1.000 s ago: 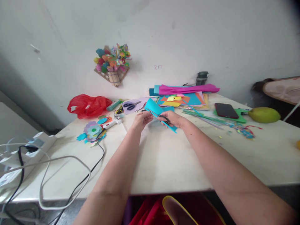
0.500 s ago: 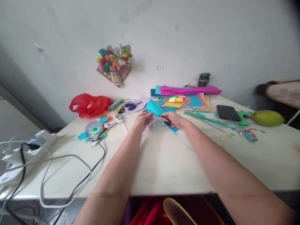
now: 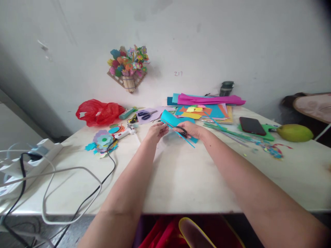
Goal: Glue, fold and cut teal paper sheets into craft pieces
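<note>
My left hand [image 3: 158,131] pinches the left edge of a bright blue sheet of paper [image 3: 172,119], which bends upward above the fingers. In my right hand [image 3: 190,130] is a pair of black-handled scissors [image 3: 183,131], with fingers closed round the handles. The blades lie along the sheet's near edge, pointing toward my left hand; how far apart they are I cannot make out. A narrow blue strip [image 3: 190,143] hangs from that edge, slanting down to the right below my right hand.
To the left lie a white glue gun [image 3: 125,132], paper flowers [image 3: 103,138], a red plastic bag [image 3: 99,113] and a power strip [image 3: 38,165] with loose cables. Spare scissors [image 3: 146,114] and stacked coloured paper [image 3: 214,112] are behind. A phone [image 3: 252,126] and yellow-green fruit [image 3: 294,133] sit right.
The view has shifted slightly. The blue sheet's right part looks flatter and more exposed behind my right hand. Both hands keep their hold.
</note>
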Demonstrator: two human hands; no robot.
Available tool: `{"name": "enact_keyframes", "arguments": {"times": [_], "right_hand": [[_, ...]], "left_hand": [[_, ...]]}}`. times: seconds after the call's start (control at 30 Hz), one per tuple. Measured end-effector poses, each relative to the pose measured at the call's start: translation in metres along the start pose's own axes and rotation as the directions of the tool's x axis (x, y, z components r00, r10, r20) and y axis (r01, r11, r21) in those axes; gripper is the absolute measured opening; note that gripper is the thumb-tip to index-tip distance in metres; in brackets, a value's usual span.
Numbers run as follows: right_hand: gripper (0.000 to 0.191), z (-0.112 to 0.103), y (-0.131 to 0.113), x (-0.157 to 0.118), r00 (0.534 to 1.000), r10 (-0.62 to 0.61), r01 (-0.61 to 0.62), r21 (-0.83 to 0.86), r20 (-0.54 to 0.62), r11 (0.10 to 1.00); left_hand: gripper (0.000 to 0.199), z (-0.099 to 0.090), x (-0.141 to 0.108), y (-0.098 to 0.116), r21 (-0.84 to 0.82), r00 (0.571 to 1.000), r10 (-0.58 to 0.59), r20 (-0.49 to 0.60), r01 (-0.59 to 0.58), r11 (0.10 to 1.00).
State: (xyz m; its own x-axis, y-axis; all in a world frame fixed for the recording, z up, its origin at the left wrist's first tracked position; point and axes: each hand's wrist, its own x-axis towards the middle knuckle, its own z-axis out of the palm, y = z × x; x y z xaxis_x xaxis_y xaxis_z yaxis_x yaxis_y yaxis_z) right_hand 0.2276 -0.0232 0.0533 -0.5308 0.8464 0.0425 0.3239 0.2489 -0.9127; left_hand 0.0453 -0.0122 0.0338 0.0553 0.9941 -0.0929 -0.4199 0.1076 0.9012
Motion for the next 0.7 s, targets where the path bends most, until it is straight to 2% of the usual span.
{"name": "enact_keyframes", "arguments": {"times": [0.37,0.7], "right_hand": [[0.046,-0.003,-0.012,0.002,1.0,0.0,-0.003,-0.107,-0.031,0.994],[0.045,-0.002,-0.007,0.011,0.998,0.039,-0.044,-0.135,-0.041,0.99]], "left_hand": [[0.016,0.008,-0.005,0.002,0.004,1.0,0.018,-0.021,-0.018,1.0],[0.017,0.01,-0.007,0.002,0.048,0.999,0.052,-0.013,-0.051,0.998]]}}
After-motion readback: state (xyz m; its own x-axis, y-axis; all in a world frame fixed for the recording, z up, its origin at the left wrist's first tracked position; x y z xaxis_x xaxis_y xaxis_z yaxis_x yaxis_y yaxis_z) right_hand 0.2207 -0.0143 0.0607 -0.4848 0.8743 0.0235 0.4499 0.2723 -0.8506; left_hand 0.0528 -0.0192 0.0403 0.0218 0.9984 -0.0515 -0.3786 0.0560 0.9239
